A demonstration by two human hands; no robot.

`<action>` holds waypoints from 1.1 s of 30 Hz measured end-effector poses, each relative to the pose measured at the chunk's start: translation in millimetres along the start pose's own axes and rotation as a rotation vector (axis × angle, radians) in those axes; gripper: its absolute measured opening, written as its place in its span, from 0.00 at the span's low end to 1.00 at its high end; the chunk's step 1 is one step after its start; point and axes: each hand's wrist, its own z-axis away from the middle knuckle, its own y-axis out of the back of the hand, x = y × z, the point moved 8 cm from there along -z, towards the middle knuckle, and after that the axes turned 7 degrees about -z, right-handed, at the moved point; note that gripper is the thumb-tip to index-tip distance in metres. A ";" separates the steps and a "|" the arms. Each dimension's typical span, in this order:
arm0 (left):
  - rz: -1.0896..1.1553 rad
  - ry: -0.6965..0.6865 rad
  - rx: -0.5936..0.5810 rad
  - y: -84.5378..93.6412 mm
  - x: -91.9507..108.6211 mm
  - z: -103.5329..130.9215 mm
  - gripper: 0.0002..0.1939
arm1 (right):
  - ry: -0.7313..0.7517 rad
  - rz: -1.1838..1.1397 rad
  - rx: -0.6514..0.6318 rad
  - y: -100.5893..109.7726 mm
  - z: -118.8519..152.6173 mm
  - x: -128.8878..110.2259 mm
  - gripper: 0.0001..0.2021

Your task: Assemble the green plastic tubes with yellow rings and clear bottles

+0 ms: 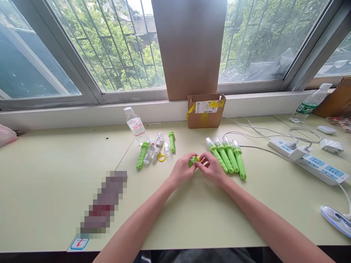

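Above the middle of the table, my left hand (182, 168) is closed around a green plastic handle (191, 162), most of it hidden by the fingers. The fingertips of my right hand (212, 168) pinch a yellow ring (197, 159) at the handle's end. To the right lie several green sticks with clear caps (229, 155), side by side. On the left are a loose green handle (142, 156), another green handle (172, 141), clear plastic tubes (149, 153), a clear cap (167, 149) and a loose yellow ring (162, 157).
A water bottle (136, 128) stands behind the loose parts. An open cardboard box (205, 118) sits against the sill. At right are a power strip (309, 160) with cables, another bottle (309, 104) and a white device (337, 221). A blurred dark patch (106, 201) lies at left.
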 end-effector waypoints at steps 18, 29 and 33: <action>0.779 0.337 -0.254 -11.8 -12.5 2.4 0.26 | 0.041 -0.026 -0.041 -0.9 -1.0 -11.6 0.15; 0.880 0.390 -0.303 -15.6 -14.3 3.4 0.23 | 0.060 -0.058 -0.036 -1.9 0.0 -20.1 0.14; 0.875 0.407 -0.287 -14.1 -13.3 3.0 0.24 | 0.068 -0.050 -0.020 -1.9 0.5 -20.6 0.14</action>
